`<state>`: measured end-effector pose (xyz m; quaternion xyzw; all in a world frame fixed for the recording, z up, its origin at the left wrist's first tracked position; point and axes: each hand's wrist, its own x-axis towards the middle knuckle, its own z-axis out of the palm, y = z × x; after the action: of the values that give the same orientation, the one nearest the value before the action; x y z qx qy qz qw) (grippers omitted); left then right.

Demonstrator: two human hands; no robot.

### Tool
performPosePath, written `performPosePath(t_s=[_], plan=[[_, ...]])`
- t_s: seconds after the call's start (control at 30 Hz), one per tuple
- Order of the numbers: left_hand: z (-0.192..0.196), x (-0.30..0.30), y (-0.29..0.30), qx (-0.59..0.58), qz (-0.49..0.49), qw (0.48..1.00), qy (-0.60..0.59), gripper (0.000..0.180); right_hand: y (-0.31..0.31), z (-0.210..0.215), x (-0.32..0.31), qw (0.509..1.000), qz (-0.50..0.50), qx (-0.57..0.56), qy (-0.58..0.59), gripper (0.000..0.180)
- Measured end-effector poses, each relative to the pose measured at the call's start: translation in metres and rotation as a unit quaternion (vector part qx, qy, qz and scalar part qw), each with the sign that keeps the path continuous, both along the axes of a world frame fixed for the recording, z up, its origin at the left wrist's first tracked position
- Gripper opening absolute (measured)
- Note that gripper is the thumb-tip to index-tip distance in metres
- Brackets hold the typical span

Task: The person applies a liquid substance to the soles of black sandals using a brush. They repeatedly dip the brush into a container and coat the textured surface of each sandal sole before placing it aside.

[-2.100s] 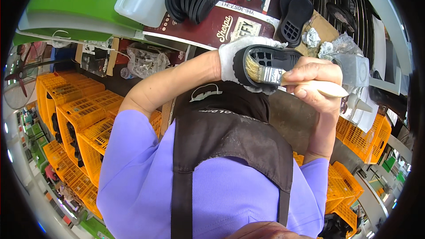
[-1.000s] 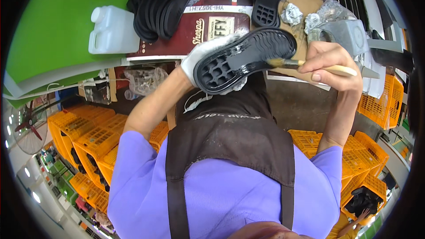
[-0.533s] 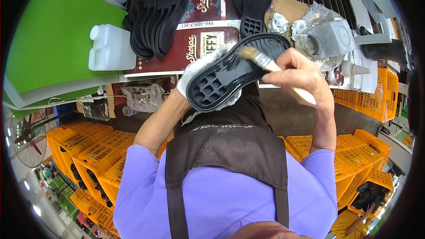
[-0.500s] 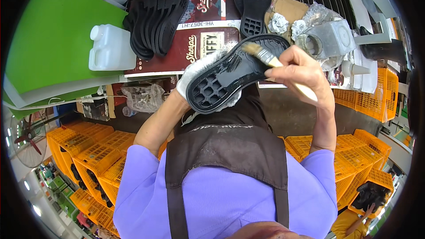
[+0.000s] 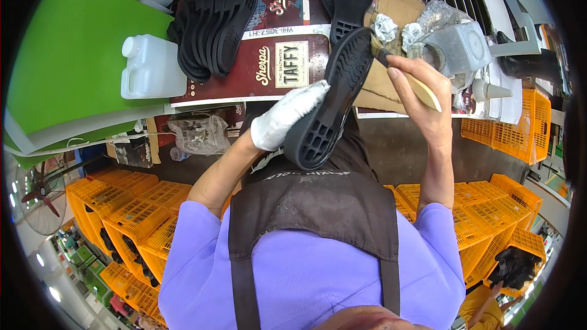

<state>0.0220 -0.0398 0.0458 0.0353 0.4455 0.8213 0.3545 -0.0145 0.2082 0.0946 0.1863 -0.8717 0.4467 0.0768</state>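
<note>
My left hand point(image 5: 286, 117), in a white glove, is closed on the left side of a black shoe sole point(image 5: 343, 93). The sole is held up over the near edge of the bench, tilted, its heel toward my apron and its toe end away from me. A square grid of hollows shows in the heel, and parts of the surface look wet. Bare, my right hand point(image 5: 425, 101) grips a paintbrush with a pale wooden handle point(image 5: 426, 93). The brush's bristles lie against the right rim of the sole near the toe.
On the bench, a row of black soles point(image 5: 217, 33) leans beside a white jug point(image 5: 154, 67). More soles point(image 5: 353, 3) lie behind mine. Cardboard point(image 5: 376, 88), crumpled white wads point(image 5: 384, 28), a clear plastic jar point(image 5: 461, 49) and a nozzle bottle point(image 5: 489, 90) sit rightward. Orange crates point(image 5: 134, 208) stand around me.
The sole has turned from lying slanted and flat to a steeper, edge-up tilt. The brush has moved right, from the sole's inner face to its outer rim.
</note>
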Motion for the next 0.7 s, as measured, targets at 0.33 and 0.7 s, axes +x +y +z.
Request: performPosePath(t_s=[0.33, 0.7], plan=[[-0.004, 0.002, -0.002, -0.161, 0.012, 0.976, 0.144, 0.055, -0.024, 0.001, 0.002, 0.953, -0.044, -0.156, -0.256, 0.019], [-0.023, 0.002, -0.005, 0.063, 0.051, 0.996, -0.035, 0.051, -0.018, 0.002, -0.007, 0.995, 0.09, -0.048, -0.006, 0.016]])
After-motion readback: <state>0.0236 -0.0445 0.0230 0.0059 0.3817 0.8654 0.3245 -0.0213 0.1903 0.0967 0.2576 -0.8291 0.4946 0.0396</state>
